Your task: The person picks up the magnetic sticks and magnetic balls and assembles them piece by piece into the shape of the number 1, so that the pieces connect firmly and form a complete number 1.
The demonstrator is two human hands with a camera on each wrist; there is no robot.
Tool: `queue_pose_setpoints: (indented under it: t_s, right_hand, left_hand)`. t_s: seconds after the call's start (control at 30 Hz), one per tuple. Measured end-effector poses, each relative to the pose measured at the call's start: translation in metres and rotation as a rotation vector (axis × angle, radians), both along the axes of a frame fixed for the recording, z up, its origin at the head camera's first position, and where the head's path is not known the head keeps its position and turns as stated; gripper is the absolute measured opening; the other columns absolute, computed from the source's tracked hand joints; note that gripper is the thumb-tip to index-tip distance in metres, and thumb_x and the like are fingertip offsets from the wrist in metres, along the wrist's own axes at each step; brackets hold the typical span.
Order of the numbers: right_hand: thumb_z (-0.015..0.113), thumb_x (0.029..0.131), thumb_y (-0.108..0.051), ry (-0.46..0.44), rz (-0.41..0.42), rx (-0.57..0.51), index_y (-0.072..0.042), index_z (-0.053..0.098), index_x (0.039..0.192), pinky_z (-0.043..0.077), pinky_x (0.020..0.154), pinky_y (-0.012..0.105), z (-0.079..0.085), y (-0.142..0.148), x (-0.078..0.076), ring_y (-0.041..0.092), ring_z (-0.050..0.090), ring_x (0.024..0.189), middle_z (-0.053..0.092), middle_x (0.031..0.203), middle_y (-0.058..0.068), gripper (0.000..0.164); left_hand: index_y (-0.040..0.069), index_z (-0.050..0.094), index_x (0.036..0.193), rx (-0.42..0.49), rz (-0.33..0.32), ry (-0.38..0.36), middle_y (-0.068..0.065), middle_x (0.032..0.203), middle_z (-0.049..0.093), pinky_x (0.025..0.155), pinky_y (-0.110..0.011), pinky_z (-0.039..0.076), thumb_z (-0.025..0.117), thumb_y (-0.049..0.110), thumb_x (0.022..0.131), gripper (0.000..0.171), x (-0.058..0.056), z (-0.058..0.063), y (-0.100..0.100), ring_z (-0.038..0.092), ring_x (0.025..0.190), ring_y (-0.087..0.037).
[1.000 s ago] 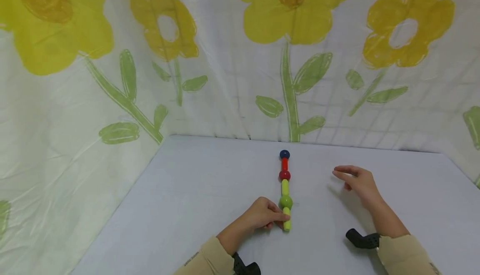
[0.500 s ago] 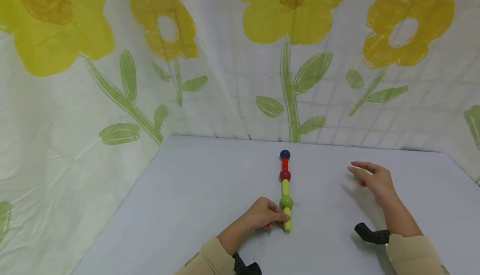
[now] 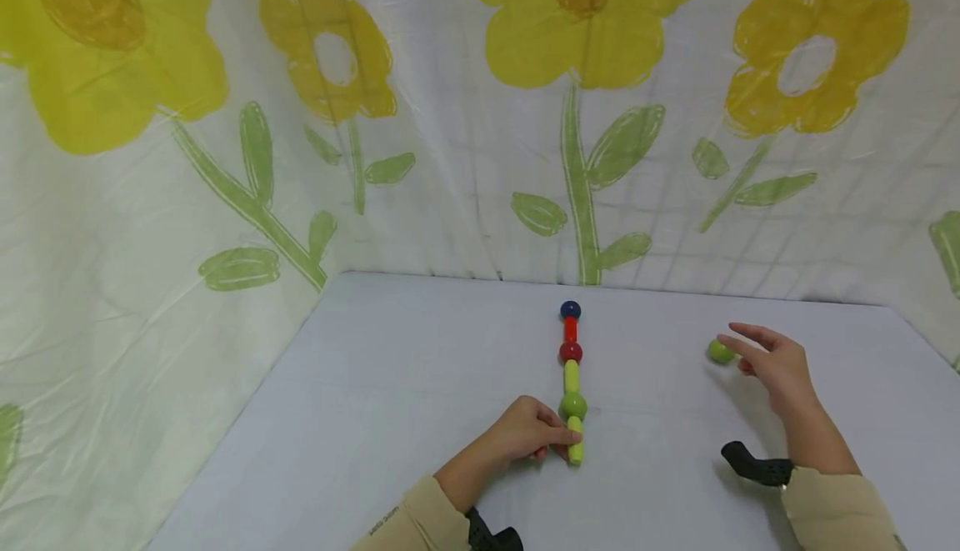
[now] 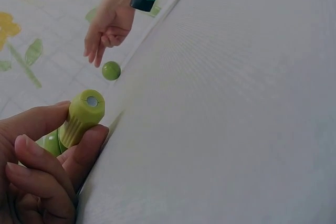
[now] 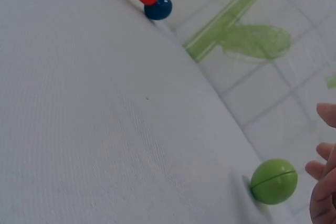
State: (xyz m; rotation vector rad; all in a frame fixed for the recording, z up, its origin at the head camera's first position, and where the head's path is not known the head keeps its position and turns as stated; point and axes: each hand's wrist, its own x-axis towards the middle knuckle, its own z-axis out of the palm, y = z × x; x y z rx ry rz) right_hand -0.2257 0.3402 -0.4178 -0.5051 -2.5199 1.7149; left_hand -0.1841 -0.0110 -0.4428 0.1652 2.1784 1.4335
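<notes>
My left hand (image 3: pixel 528 430) pinches a short light green magnetic rod (image 4: pixel 84 116) between thumb and finger; a grey round spot shows on its end. The rod is the near end of a straight chain on the table: above it come a green ball (image 3: pixel 573 406), another light green rod (image 3: pixel 572 376), a red ball (image 3: pixel 571 353), a red rod (image 3: pixel 571 331) and a dark blue ball (image 3: pixel 571 309). To the right, a loose green ball (image 3: pixel 721 351) lies on the table. Beside it my right hand (image 3: pixel 780 370) hovers with loosely extended fingers, holding nothing.
The white table (image 3: pixel 420 343) ends at a hanging curtain (image 3: pixel 465 176) printed with yellow flowers at the back and left. Black wrist devices (image 3: pixel 757 463) are worn on both forearms; the right one sticks out low over the table.
My right hand has moved to the right, bringing the loose green ball from behind its fingers into view. The left hand and the chain have stayed in place.
</notes>
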Motion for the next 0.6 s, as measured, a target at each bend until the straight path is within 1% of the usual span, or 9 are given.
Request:
queue_pose_setpoints:
  t_s: [0.03, 0.1, 0.23, 0.3, 0.43, 0.6]
  right_hand:
    - [0.070, 0.080, -0.045, -0.005, 0.003, 0.002, -0.027, 0.061, 0.114, 0.045, 0.062, 0.017, -0.001, 0.001, 0.000, 0.002, 0.053, 0.059, 0.053, 0.065, -0.018, 0.040]
    - [0.070, 0.080, -0.044, -0.017, 0.014, 0.004, -0.028, 0.060, 0.113, 0.045, 0.062, 0.018, -0.003, 0.004, -0.001, 0.002, 0.053, 0.059, 0.053, 0.067, -0.019, 0.038]
    - [0.070, 0.081, -0.040, -0.035, 0.041, -0.020, -0.038, 0.060, 0.099, 0.046, 0.060, 0.020, -0.007, 0.008, -0.001, 0.002, 0.051, 0.059, 0.052, 0.067, -0.019, 0.020]
    - [0.070, 0.082, -0.039, -0.044, 0.050, -0.031, -0.041, 0.060, 0.093, 0.045, 0.060, 0.021, -0.009, 0.008, -0.001, 0.001, 0.050, 0.058, 0.052, 0.066, -0.019, 0.015]
    - [0.069, 0.082, -0.037, -0.043, 0.057, -0.045, -0.045, 0.059, 0.086, 0.044, 0.059, 0.021, -0.012, 0.009, 0.000, 0.001, 0.049, 0.058, 0.052, 0.062, -0.017, 0.013]
    - [0.070, 0.082, -0.036, -0.035, 0.053, -0.046, -0.048, 0.059, 0.081, 0.043, 0.058, 0.022, -0.014, 0.008, 0.000, 0.001, 0.048, 0.057, 0.051, 0.065, -0.019, 0.016]
  left_hand:
    - [0.009, 0.072, 0.075, 0.000, 0.001, -0.001, 0.000, 0.060, 0.066, 0.039, -0.015, 0.027, 0.075, 0.025, 0.078, 0.017, 0.000, 0.000, 0.000, 0.037, 0.040, -0.004]
    - [0.008, 0.072, 0.075, 0.000, 0.002, 0.000, 0.000, 0.059, 0.066, 0.039, -0.015, 0.027, 0.075, 0.024, 0.078, 0.017, 0.000, 0.000, 0.000, 0.037, 0.040, -0.004]
    - [0.009, 0.072, 0.075, -0.005, 0.006, 0.001, 0.000, 0.059, 0.066, 0.039, -0.015, 0.027, 0.075, 0.024, 0.078, 0.016, -0.001, -0.001, 0.000, 0.037, 0.040, -0.004]
    - [0.009, 0.072, 0.075, -0.004, 0.005, 0.002, 0.000, 0.059, 0.066, 0.039, -0.015, 0.027, 0.075, 0.025, 0.078, 0.016, -0.001, -0.001, 0.000, 0.037, 0.040, -0.004]
    - [0.009, 0.072, 0.076, 0.003, 0.002, 0.004, 0.000, 0.060, 0.066, 0.039, -0.015, 0.027, 0.075, 0.025, 0.078, 0.017, -0.001, -0.002, 0.000, 0.038, 0.040, -0.004]
    - [0.009, 0.072, 0.076, 0.019, -0.004, 0.003, 0.000, 0.060, 0.066, 0.039, -0.015, 0.027, 0.075, 0.025, 0.078, 0.017, -0.002, -0.003, 0.000, 0.038, 0.040, -0.004]
